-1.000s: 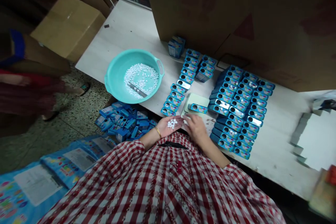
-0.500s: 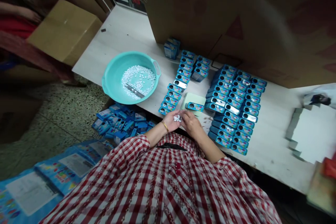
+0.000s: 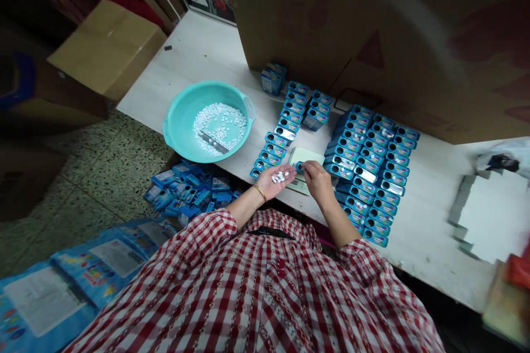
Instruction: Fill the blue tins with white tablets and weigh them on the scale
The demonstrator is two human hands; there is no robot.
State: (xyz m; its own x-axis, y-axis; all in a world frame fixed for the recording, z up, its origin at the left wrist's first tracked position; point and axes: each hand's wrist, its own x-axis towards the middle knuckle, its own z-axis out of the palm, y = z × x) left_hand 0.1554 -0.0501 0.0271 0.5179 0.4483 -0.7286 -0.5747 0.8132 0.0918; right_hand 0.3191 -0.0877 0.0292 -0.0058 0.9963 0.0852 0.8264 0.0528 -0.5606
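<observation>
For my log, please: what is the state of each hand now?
Left hand: open, palm up, holding white pieces.
Right hand: at a blue container; open or closed cannot be told.

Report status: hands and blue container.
Left hand open, palm up, white pellets on it. Right hand over scale, at blue container. Hides most of it.

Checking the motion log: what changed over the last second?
Right hand moved to the pellets in the left hand, then forward and right to the tin on the scale; any pellets it carries are hidden. Left hand still holds pellets. Basin and tin rows stayed put.
</observation>
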